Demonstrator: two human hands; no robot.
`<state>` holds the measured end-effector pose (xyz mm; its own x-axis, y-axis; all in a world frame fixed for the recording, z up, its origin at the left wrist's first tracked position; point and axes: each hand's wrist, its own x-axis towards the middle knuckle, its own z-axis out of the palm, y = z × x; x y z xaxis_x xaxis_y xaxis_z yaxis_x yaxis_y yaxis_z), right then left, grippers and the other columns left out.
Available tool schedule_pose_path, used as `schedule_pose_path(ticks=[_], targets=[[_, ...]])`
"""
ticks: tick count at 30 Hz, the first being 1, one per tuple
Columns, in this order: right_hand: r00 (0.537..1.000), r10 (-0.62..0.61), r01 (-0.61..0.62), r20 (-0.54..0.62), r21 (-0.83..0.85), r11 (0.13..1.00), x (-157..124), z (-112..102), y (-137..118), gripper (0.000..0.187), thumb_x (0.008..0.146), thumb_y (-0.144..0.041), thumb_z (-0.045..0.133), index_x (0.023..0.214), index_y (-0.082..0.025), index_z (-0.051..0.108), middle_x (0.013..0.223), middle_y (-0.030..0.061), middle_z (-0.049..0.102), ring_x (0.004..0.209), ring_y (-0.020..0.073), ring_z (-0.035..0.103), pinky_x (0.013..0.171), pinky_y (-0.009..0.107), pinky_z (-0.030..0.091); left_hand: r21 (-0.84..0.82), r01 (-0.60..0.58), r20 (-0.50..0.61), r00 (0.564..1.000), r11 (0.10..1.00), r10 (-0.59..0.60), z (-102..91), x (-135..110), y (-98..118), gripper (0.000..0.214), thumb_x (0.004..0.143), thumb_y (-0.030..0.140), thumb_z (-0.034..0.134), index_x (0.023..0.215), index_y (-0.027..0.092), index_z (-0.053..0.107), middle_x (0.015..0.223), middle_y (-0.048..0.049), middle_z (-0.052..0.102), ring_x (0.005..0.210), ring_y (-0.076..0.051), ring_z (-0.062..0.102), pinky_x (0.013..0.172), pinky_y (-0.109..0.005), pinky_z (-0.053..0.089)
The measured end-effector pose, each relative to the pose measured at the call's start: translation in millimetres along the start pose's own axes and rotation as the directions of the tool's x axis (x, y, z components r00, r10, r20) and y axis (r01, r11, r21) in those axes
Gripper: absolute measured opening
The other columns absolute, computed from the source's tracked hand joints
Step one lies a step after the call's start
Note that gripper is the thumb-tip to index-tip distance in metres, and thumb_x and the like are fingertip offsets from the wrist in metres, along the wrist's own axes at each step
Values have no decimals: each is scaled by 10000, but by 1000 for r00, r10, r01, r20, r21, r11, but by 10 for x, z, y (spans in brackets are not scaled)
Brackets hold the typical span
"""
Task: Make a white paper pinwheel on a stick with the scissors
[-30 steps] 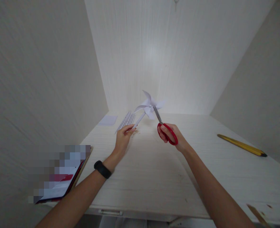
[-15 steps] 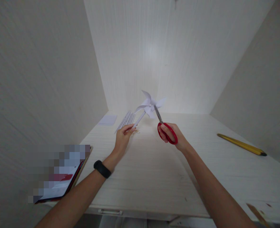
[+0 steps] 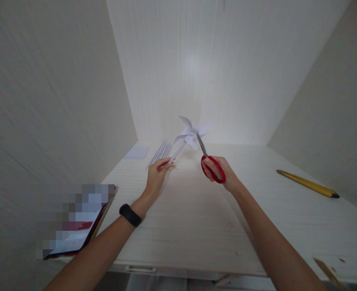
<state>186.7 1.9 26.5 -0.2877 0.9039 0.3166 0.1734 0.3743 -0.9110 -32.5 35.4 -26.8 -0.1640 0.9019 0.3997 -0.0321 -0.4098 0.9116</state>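
Note:
My left hand (image 3: 156, 176) pinches the lower end of a white paper stick, holding up a white paper pinwheel (image 3: 191, 133) above the pale wooden desk (image 3: 196, 218). My right hand (image 3: 220, 173) grips red-handled scissors (image 3: 210, 161); their metal blades point up and touch the pinwheel's centre. A black band sits on my left wrist.
A bundle of white paper sticks (image 3: 160, 153) and a small white paper square (image 3: 138, 152) lie at the back left. A yellow ruler (image 3: 307, 184) lies at the right. A book or tablet (image 3: 75, 226) rests at the left edge. Walls close in on three sides.
Almost nothing has moved; the pinwheel and scissors have shifted very slightly, with the blades still at the pinwheel's centre.

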Motion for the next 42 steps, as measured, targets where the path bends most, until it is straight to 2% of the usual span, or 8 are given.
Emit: schedule_pose_path(ticks=[5, 11, 18, 22, 33, 35, 40, 42], targets=[[999, 33, -33, -19, -7, 999, 16, 9, 10, 489, 872, -563, 467, 545, -203, 418, 399, -40, 444, 371, 73, 357, 398, 230, 238, -1, -2, 4, 1000, 1000, 2, 3, -2, -9, 242, 699, 301, 732, 908, 182, 751, 954, -78, 739, 921, -210, 661, 902, -365, 483], [999, 18, -13, -44, 91, 996, 47, -18, 87, 475, 830, -553, 549, 554, -208, 376, 388, -69, 383, 355, 56, 288, 396, 238, 186, -25, 3, -1, 1000, 1000, -3, 7, -5, 8, 242, 698, 297, 730, 902, 170, 749, 954, -83, 741, 914, -215, 664, 891, -371, 492], [999, -23, 15, 30, 242, 970, -1, -65, 85, 437, 835, -585, 539, 672, -187, 465, 471, -66, 392, 411, 64, 310, 425, 244, 188, -32, 21, -10, 1000, 999, -21, -8, -15, -12, 242, 695, 289, 727, 910, 180, 749, 964, -82, 742, 925, -214, 664, 907, -379, 489], [994, -26, -8, 107, 305, 952, -8, -85, 99, 421, 854, -585, 511, 726, -184, 488, 518, -63, 393, 433, 68, 327, 439, 239, 217, -33, 20, -16, 1000, 999, -21, -15, -10, -27, 236, 701, 286, 720, 910, 180, 749, 964, -82, 743, 931, -217, 667, 917, -384, 488], [978, -39, -21, 206, 283, 959, -7, -63, 90, 448, 842, -624, 495, 735, -191, 466, 581, -36, 446, 496, 87, 383, 479, 236, 287, -22, 15, -4, 1000, 1000, -15, 1, -13, -38, 234, 698, 289, 722, 907, 188, 752, 956, -77, 744, 928, -217, 667, 918, -382, 489], [983, -24, -30, 185, 281, 959, 1, -50, 88, 465, 824, -649, 499, 736, -193, 467, 566, -39, 444, 485, 88, 381, 473, 238, 285, -13, 18, -16, 1000, 1000, -18, -4, -12, -44, 243, 701, 297, 720, 914, 185, 750, 950, -78, 744, 917, -217, 668, 905, -379, 492], [1000, 26, -26, 4, 298, 954, 25, -10, 95, 467, 802, -653, 530, 720, -201, 444, 536, -54, 421, 441, 81, 363, 441, 240, 249, -3, 23, -44, 999, 1000, -23, -20, 15, -62, 270, 687, 308, 731, 922, 176, 748, 942, -78, 742, 896, -216, 667, 881, -376, 496], [999, 14, -4, -30, 309, 951, 29, -8, 105, 463, 806, -656, 523, 738, -203, 456, 539, -55, 413, 440, 82, 356, 440, 244, 245, -4, 18, -43, 999, 1000, -18, -22, 22, -62, 271, 682, 309, 736, 918, 177, 750, 941, -79, 743, 894, -217, 666, 875, -370, 496]])
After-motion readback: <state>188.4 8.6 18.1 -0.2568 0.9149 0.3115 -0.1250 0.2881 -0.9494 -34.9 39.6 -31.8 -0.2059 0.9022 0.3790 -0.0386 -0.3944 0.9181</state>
